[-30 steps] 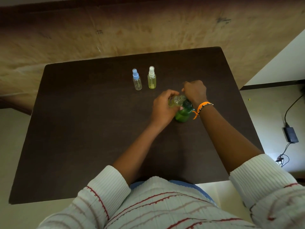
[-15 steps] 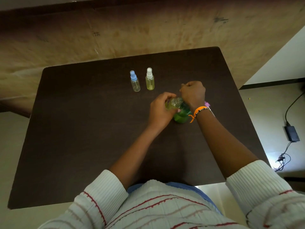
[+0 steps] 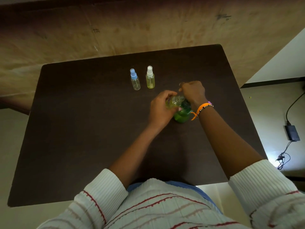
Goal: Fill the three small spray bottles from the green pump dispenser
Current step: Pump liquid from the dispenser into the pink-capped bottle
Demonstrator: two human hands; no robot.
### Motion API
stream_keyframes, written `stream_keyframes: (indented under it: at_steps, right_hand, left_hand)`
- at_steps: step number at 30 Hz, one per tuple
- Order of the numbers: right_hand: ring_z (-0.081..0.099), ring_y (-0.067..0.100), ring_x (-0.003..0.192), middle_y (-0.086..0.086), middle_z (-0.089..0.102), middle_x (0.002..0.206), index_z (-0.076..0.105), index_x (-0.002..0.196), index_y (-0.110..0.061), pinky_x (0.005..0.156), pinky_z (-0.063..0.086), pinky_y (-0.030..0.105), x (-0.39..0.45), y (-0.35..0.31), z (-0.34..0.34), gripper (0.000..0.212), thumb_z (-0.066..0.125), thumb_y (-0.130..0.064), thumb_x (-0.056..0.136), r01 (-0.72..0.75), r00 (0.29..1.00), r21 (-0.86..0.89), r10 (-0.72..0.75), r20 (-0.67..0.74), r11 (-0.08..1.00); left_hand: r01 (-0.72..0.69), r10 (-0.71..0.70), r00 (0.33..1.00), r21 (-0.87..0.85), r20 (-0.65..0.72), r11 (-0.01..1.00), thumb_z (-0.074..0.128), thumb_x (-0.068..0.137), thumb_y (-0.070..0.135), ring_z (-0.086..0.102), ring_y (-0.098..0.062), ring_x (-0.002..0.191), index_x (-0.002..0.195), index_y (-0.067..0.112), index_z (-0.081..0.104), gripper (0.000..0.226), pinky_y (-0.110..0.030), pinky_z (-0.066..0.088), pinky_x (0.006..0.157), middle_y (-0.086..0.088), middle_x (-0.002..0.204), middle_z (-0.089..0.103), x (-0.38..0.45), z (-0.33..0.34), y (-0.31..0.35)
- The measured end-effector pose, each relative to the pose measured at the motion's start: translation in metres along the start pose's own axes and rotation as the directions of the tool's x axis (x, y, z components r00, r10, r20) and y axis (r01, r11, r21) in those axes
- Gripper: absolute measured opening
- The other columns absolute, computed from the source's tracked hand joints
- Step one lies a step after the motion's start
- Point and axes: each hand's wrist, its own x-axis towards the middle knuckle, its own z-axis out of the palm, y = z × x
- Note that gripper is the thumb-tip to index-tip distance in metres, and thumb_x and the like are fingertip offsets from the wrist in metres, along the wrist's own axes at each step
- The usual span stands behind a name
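The green pump dispenser (image 3: 182, 115) stands right of the middle of the dark table (image 3: 82, 129). My left hand (image 3: 160, 109) holds a small uncapped bottle (image 3: 175, 101) with yellowish liquid, tilted against the dispenser's top. My right hand (image 3: 193, 92) is closed over the pump head, which it hides. Farther back stand two capped spray bottles: one clear with a blue cap (image 3: 135, 79), one yellowish with a white cap (image 3: 150, 77). A small purple piece (image 3: 210, 102) peeks out behind my right wrist.
A brown wall runs behind the table's far edge. On the floor to the right lie a black power adapter (image 3: 292, 133) and its tangled cable (image 3: 283, 158).
Both hands stay at the dispenser. My right hand has shifted slightly over the pump head. The view has moved a little.
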Motion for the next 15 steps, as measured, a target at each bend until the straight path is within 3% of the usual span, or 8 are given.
stream_keyframes:
  at_steps: [4,6,8,12,15]
  right_hand:
    - [0.056,0.025,0.072,0.008,0.06,0.072,0.068,0.074,-0.001,0.073,0.047,0.034,-0.0001,0.0029,0.0025,0.027,0.054,-0.017,0.089,0.048,0.995,-0.05,-0.052,-0.09,0.998]
    - [0.055,0.027,0.068,0.003,0.052,0.061,0.053,0.057,-0.012,0.07,0.047,0.034,-0.0015,0.0061,0.0036,0.034,0.053,-0.018,0.09,0.076,0.987,-0.075,-0.085,-0.133,0.994]
    - [0.053,0.029,0.067,0.003,0.048,0.057,0.044,0.052,-0.014,0.068,0.044,0.034,-0.0006,0.0082,0.0034,0.039,0.053,-0.02,0.09,0.096,0.983,-0.084,-0.108,-0.15,0.992]
    - [0.058,0.025,0.077,0.004,0.061,0.073,0.063,0.064,-0.012,0.077,0.046,0.034,0.001,0.0033,0.0015,0.036,0.056,-0.034,0.092,0.022,1.0,0.003,-0.021,-0.001,1.0]
    - [0.055,0.017,0.07,-0.001,0.058,0.07,0.064,0.065,-0.014,0.074,0.042,0.03,0.0019,-0.0002,-0.0032,0.039,0.054,-0.04,0.092,-0.047,0.996,0.065,0.042,0.075,0.997]
  left_hand:
    - [-0.004,0.004,1.0,0.01,0.0,1.0,0.08,0.064,0.007,0.062,-0.013,0.094,0.103,0.011,0.064,0.042,-0.022,0.049,0.081,-0.002,0.1,0.068,0.0003,-0.0008,-0.0014]
    - [0.01,-0.01,1.0,0.012,-0.004,1.0,0.079,0.064,0.008,0.062,-0.013,0.093,0.101,0.012,0.065,0.04,-0.022,0.049,0.08,-0.001,0.099,0.068,-0.0011,0.0008,-0.0029]
    - [0.008,-0.008,1.0,0.005,-0.001,1.0,0.079,0.065,0.008,0.063,-0.014,0.092,0.101,0.013,0.065,0.039,-0.026,0.05,0.079,-0.002,0.097,0.068,-0.0021,0.0023,-0.0033]
    - [-0.009,0.009,1.0,-0.001,-0.001,1.0,0.08,0.064,0.008,0.063,-0.016,0.094,0.102,0.011,0.064,0.042,-0.029,0.051,0.083,-0.003,0.1,0.068,-0.0008,0.0002,-0.0047]
    - [0.005,-0.005,1.0,-0.009,0.002,1.0,0.08,0.064,0.008,0.062,-0.013,0.096,0.104,0.011,0.064,0.043,-0.022,0.048,0.083,-0.001,0.102,0.067,-0.0001,-0.0019,-0.0046]
